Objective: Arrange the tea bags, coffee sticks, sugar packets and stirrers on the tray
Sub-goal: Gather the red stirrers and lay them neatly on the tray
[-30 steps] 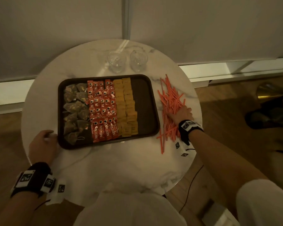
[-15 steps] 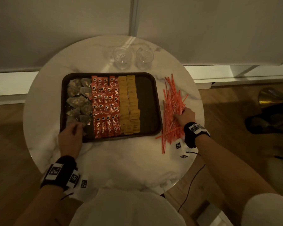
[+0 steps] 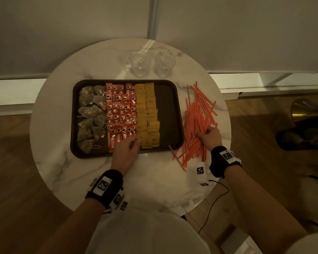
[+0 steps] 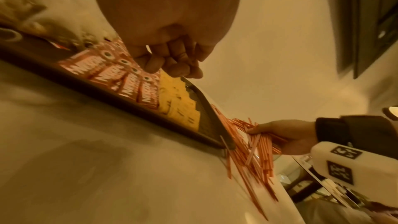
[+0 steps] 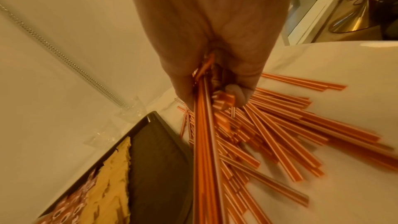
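Here we have our right hand (image 3: 209, 137) curled around a bundle of stirrers (image 3: 196, 121), which lie in a loose heap on the tabletop (image 3: 154, 180) at about 3 o'clock from the tray (image 3: 171, 107). The right wrist view shows thumb and fingers closed on several of them near one end, the long shafts running out ahead. We judge them very light, thin, smooth and fairly stiff, so single ones will slide and roll off the pile. A grasp nearer mid-length, squeezing many together, should keep the bundle parallel and stop the ends from fanning.

Our left hand (image 3: 126, 151) sits at the tray's 6 o'clock edge, fingers curled inward over the seam between the coffee sticks (image 3: 120, 114) and the sugar packets (image 3: 147, 114). We cannot tell whether it pinches a packet or only nudges one. These sachets look flat, soft and light, best taken by an edge or pushed with fingertips.

The tea bags (image 3: 90, 114) fill the tray's 9 o'clock side; they seem flimsy, with strings that could snag. The bare strip at the tray's 3 o'clock side looks to us like the place for the stirrers. Two glasses (image 3: 151, 64) stand at 12 o'clock beyond the tray.
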{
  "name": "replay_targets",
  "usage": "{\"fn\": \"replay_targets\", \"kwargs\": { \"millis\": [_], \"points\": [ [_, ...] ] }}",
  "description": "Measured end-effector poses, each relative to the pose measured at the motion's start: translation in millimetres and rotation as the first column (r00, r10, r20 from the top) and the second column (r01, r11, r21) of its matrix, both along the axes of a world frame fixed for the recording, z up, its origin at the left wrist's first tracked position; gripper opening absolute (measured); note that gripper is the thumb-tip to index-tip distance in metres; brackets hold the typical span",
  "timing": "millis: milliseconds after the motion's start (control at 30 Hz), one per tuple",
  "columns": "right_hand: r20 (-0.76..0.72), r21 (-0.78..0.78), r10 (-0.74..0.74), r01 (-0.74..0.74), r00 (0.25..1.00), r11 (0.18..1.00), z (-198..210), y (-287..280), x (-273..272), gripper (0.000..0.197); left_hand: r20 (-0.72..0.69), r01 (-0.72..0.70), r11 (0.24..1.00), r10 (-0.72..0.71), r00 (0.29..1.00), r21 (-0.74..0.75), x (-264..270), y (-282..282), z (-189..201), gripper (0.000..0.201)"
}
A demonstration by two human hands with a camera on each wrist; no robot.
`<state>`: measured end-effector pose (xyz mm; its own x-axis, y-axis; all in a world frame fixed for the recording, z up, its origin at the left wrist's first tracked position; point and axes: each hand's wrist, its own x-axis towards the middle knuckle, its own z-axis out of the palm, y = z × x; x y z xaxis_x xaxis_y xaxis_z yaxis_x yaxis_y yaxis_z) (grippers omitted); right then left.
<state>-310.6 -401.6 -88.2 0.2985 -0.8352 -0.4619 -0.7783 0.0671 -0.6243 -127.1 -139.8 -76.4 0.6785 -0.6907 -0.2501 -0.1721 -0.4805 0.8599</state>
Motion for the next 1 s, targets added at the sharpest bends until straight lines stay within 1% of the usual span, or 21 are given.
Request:
{"fn": "replay_targets", "kwargs": {
  "millis": [167, 233, 300, 367, 400, 433, 467, 500, 567, 600, 633, 667, 733, 800, 833, 900, 1000],
  "points": [
    [0.101, 0.036, -0.037, 0.033, 0.994, 0.999, 11, 11, -8, 0.028, -0.001, 0.150, 0.988, -0.150, 0.989, -0.028, -22, -27, 1, 0.018],
    [0.148, 0.050, -0.041, 0.034, 0.988, 0.998, 23, 18, -9, 0.027, -0.002, 0.175, 0.984, -0.176, 0.984, -0.041, -28, -38, 4, 0.019],
    [0.200, 0.067, -0.028, 0.015, 0.979, 0.998, 38, 30, -9, 0.020, -0.018, 0.179, 0.981, -0.181, 0.983, -0.067, -34, -49, 10, 0.020],
    [0.243, 0.085, 0.012, -0.033, 0.970, 0.996, 51, 45, -5, 0.014, -0.087, 0.165, 0.985, -0.169, 0.982, -0.055, -40, -58, 19, 0.025],
    [0.253, 0.094, 0.033, -0.058, 0.967, 0.994, 55, 54, -2, 0.012, -0.157, 0.152, 0.988, -0.156, 0.975, -0.038, -44, -61, 22, 0.030],
    [0.256, 0.101, 0.053, -0.082, 0.965, 0.991, 57, 64, 2, 0.010, -0.254, 0.135, 0.991, -0.136, 0.958, -0.022, -47, -64, 24, 0.035],
    [0.262, 0.105, 0.078, -0.108, 0.962, 0.989, 59, 73, 7, 0.008, -0.365, 0.112, 0.994, -0.110, 0.924, -0.018, -49, -64, 27, 0.040],
    [0.272, 0.105, 0.108, -0.141, 0.956, 0.984, 60, 83, 12, 0.007, -0.479, 0.083, 0.996, -0.083, 0.874, -0.020, -51, -64, 29, 0.044],
    [0.296, 0.116, 0.176, -0.219, 0.939, 0.969, 59, 103, 24, 0.009, -0.687, 0.016, 1.000, -0.029, 0.726, -0.026, -50, -59, 32, 0.046],
    [0.301, 0.130, 0.205, -0.253, 0.931, 0.959, 57, 113, 30, 0.010, -0.756, -0.025, 0.999, -0.003, 0.654, -0.026, -49, -55, 34, 0.046],
    [0.300, 0.143, 0.228, -0.280, 0.926, 0.949, 54, 122, 35, 0.011, -0.797, -0.073, 0.997, 0.023, 0.603, -0.027, -49, -50, 35, 0.047],
    [0.303, 0.158, 0.249, -0.306, 0.920, 0.939, 52, 131, 41, 0.012, -0.821, -0.131, 0.991, 0.049, 0.569, -0.032, -49, -45, 33, 0.048],
    [0.292, 0.167, 0.298, -0.355, 0.909, 0.920, 45, 148, 51, 0.018, -0.826, -0.235, 0.972, 0.113, 0.552, -0.024, -50, -34, 26, 0.051],
    [0.241, 0.141, 0.373, -0.413, 0.896, 0.900, 39, 163, 59, 0.021, -0.803, -0.293, 0.956, 0.192, 0.565, 0.022, -51, -21, 21, 0.045],
    [0.195, 0.137, 0.405, -0.433, 0.894, 0.891, 37, 170, 62, 0.023, -0.798, -0.297, 0.954, 0.207, 0.565, 0.037, -51, -15, 19, 0.041],
    [0.130, 0.144, 0.444, -0.460, 0.887, 0.876, 35, 182, 65, 0.023, -0.813, -0.284, 0.958, 0.204, 0.545, 0.050, -50, -2, 17, 0.035],
    [0.121, 0.172, 0.486, -0.501, 0.865, 0.848, 35, 196, 64, 0.020, -0.859, -0.253, 0.965, 0.190, 0.476, 0.073, -48, 17, 19, 0.027]
  ]
}}
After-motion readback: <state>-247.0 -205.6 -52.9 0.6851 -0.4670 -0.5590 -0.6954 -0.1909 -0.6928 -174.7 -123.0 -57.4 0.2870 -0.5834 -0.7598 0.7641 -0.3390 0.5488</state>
